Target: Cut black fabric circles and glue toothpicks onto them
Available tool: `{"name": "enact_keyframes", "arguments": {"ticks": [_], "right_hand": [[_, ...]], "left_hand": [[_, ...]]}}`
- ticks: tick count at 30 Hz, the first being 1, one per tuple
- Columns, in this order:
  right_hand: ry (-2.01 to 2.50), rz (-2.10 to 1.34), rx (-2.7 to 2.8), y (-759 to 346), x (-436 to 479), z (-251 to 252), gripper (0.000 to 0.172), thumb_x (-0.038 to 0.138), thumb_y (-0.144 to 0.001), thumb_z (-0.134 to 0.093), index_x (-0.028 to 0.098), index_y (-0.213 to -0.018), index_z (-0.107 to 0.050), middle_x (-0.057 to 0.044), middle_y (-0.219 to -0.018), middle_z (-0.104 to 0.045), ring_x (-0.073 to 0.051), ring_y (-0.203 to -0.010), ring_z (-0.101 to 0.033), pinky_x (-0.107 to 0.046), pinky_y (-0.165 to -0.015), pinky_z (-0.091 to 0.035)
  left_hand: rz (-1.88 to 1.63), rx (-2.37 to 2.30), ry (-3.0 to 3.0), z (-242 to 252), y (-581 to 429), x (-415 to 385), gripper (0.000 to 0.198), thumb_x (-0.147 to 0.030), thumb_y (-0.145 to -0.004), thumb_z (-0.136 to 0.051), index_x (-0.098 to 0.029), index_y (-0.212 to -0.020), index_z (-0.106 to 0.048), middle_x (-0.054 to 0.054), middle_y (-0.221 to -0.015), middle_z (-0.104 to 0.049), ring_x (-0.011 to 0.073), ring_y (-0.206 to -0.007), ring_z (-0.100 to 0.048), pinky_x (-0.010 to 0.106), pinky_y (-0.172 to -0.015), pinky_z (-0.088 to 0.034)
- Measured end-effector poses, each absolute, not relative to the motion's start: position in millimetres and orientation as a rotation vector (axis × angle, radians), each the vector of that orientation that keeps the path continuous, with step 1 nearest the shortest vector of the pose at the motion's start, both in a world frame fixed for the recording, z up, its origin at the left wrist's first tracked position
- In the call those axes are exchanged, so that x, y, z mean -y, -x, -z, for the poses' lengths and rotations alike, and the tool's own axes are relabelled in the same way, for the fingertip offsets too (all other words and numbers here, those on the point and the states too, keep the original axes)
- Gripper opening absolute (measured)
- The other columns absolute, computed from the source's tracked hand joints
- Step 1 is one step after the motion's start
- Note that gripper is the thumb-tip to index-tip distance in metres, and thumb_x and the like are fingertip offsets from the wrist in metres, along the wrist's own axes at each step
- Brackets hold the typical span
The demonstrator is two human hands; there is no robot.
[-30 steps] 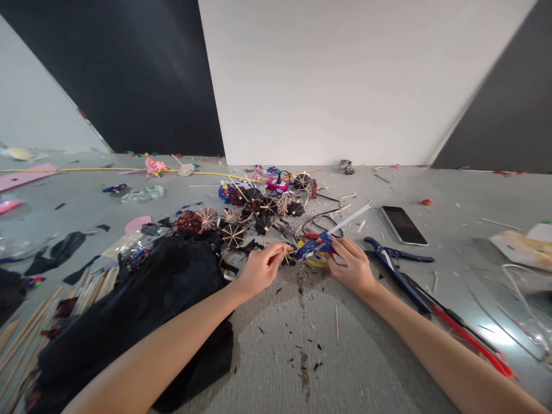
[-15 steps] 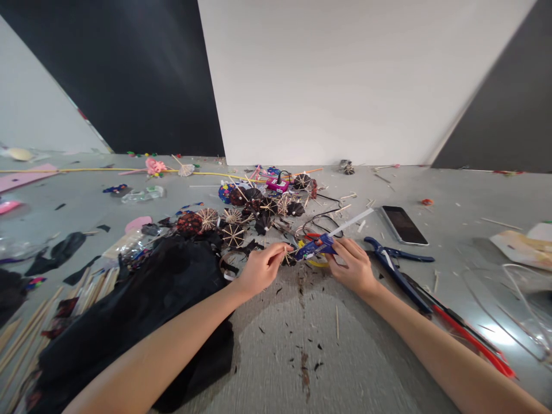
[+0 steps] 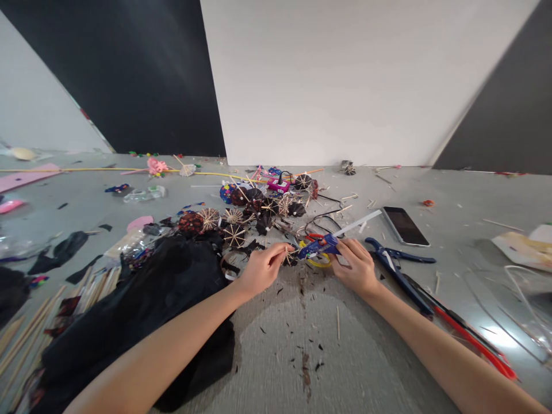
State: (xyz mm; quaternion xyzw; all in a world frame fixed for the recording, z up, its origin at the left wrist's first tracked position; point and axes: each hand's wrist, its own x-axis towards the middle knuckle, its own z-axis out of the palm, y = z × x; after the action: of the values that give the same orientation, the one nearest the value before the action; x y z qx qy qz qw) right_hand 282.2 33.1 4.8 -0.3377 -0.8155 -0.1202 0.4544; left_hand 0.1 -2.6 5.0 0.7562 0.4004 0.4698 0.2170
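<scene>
My right hand (image 3: 357, 265) is wrapped round a blue hot glue gun (image 3: 319, 246), whose nozzle points left. A long whitish glue stick (image 3: 359, 222) sticks out of its back end. My left hand (image 3: 264, 268) pinches a miniature umbrella (image 3: 290, 257) with thin wooden ribs and dark cloth, mostly hidden by the fingers. The nozzle is close to the ribs; whether they touch I cannot tell. Just beyond both hands lies a pile of similar little umbrellas (image 3: 234, 235) in black and patterned cloth. Yellow-handled scissors (image 3: 319, 261) lie under the glue gun.
Black cloth (image 3: 142, 310) spreads under my left forearm, beside wooden sticks (image 3: 30, 330). To the right are a phone (image 3: 405, 225), blue-handled cutters (image 3: 401, 276) and a red-handled tool (image 3: 474, 339). A magenta box (image 3: 278, 185) with a black cord sits behind the pile. Scraps litter the floor.
The glue gun has shifted slightly right, its nozzle a little farther from the left fingers. My left hand still pinches the miniature umbrella in about the same place.
</scene>
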Motion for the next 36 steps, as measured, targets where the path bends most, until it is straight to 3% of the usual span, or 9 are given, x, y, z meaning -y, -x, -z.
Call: {"name": "enact_keyframes", "arguments": {"ticks": [4,27,33,36], "right_hand": [[0.868,0.285,2.009,-282.1,-33.2,-4.1,0.031,0.014,-0.087,-0.066,0.022,-0.117,-0.071,-0.010,-0.094,-0.072,-0.024,-0.082,-0.068,-0.040,-0.076,-0.059],[0.928,0.302,1.986,-283.1,-33.0,-4.3,0.033,0.016,-0.085,-0.066,0.024,-0.117,-0.072,-0.008,-0.092,-0.072,-0.023,-0.077,-0.066,-0.038,-0.071,-0.055],[0.938,0.340,1.925,-285.7,-35.0,-0.3,0.035,0.017,-0.083,-0.070,0.026,-0.117,-0.070,-0.007,-0.093,-0.072,-0.022,-0.075,-0.065,-0.038,-0.071,-0.053],[0.957,0.292,1.859,-284.7,-34.8,-1.0,0.025,0.019,-0.084,-0.070,0.024,-0.108,-0.069,-0.007,-0.091,-0.069,-0.021,-0.074,-0.062,-0.037,-0.069,-0.053]], "left_hand": [[-1.303,-1.109,-2.090,-5.4,-0.1,2.9,0.022,-0.029,-0.106,-0.051,-0.020,-0.118,-0.068,0.008,-0.104,-0.080,0.0119,-0.073,-0.074,0.020,-0.070,-0.056],[-1.303,-1.133,-2.081,-5.9,-0.4,3.1,0.024,-0.031,-0.106,-0.050,-0.021,-0.118,-0.069,0.006,-0.097,-0.079,0.0107,-0.062,-0.067,0.020,-0.061,-0.051],[-1.316,-1.146,-2.005,-7.3,-0.8,2.6,0.024,-0.033,-0.106,-0.051,-0.021,-0.117,-0.069,0.007,-0.101,-0.079,0.0131,-0.068,-0.072,0.021,-0.061,-0.053],[-1.330,-1.146,-1.960,-8.4,-1.1,1.9,0.023,-0.033,-0.105,-0.052,-0.021,-0.115,-0.068,0.009,-0.106,-0.079,0.0141,-0.075,-0.074,0.022,-0.067,-0.056]]}}
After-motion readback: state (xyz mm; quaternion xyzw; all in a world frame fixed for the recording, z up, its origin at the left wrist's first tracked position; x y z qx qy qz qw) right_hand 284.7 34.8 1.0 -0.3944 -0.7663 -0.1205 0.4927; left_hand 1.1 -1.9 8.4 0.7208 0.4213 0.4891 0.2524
